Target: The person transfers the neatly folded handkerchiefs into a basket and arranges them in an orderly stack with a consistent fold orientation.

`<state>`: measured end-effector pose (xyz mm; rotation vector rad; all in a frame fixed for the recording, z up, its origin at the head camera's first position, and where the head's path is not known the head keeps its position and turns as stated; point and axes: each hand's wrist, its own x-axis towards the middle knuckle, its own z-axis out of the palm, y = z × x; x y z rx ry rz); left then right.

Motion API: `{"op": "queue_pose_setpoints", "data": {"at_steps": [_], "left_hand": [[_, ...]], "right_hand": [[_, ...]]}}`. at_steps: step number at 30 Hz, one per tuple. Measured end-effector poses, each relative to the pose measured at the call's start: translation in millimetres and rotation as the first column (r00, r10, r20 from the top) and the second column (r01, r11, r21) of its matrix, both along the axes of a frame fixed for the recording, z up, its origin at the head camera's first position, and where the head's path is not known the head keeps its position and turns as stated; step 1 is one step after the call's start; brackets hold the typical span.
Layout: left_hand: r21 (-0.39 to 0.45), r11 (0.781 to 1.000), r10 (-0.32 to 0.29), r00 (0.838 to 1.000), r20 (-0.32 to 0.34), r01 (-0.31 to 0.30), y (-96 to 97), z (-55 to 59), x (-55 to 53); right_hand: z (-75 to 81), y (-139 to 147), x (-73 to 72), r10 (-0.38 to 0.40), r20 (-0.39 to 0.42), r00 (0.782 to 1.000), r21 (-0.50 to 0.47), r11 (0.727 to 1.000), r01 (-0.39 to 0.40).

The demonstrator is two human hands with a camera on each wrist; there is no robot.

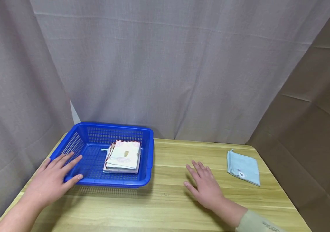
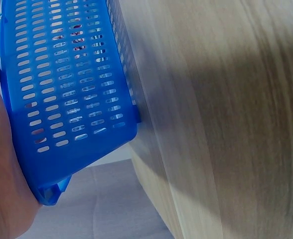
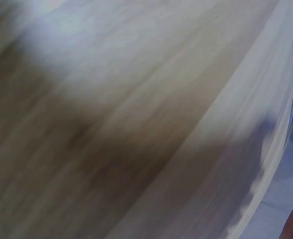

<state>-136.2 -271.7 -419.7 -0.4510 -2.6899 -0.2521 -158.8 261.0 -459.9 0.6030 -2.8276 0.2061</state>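
My left hand (image 1: pixel 51 178) lies over the near left corner of a blue plastic basket (image 1: pixel 151 158), its fingers spread across the rim. In the left wrist view the slotted basket wall (image 2: pixel 62 162) stands beside the edge of that hand (image 2: pixel 4 184). Inside the basket, towards its right side, sits a stack of folded cloths (image 1: pixel 125 158); the top one is white with a pale print and a red-and-dark edging. Over the table, right of the basket, my right hand (image 1: pixel 205 187) is held with fingers extended and nothing in it. A folded light-blue cloth (image 1: pixel 247 167) with a small white animal face lies beyond it, to the right.
The wooden table (image 1: pixel 176 206) carries the basket on its left half. Grey curtain (image 1: pixel 165 74) hangs along the back and left. A brown cloth screen (image 1: pixel 312 135) borders the right edge. In the right wrist view, tabletop (image 3: pixel 136 99) and a shadow fill most of the picture.
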Motion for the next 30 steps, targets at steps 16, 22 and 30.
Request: {"op": "queue_pose_setpoints", "data": {"at_steps": [16, 22, 30], "left_hand": [[-0.008, 1.0, 0.01, 1.0, 0.018, -0.009, -0.1, 0.7, -0.1], [-0.005, 1.0, 0.006, 1.0, 0.009, -0.006, -0.4, -0.1, -0.6], [-0.006, 1.0, 0.009, 1.0, 0.013, -0.009, 0.0, -0.1, -0.5]], "right_hand": [[-4.9, 30.0, -3.0, -0.06, -0.013, 0.998, 0.027, 0.998, 0.06], [-5.6, 40.5, -6.1, -0.081, -0.026, 0.996, 0.032, 0.996, 0.082], [-4.9, 53.0, -8.2, -0.11, -0.012, 0.994, 0.051, 0.993, 0.111]]}}
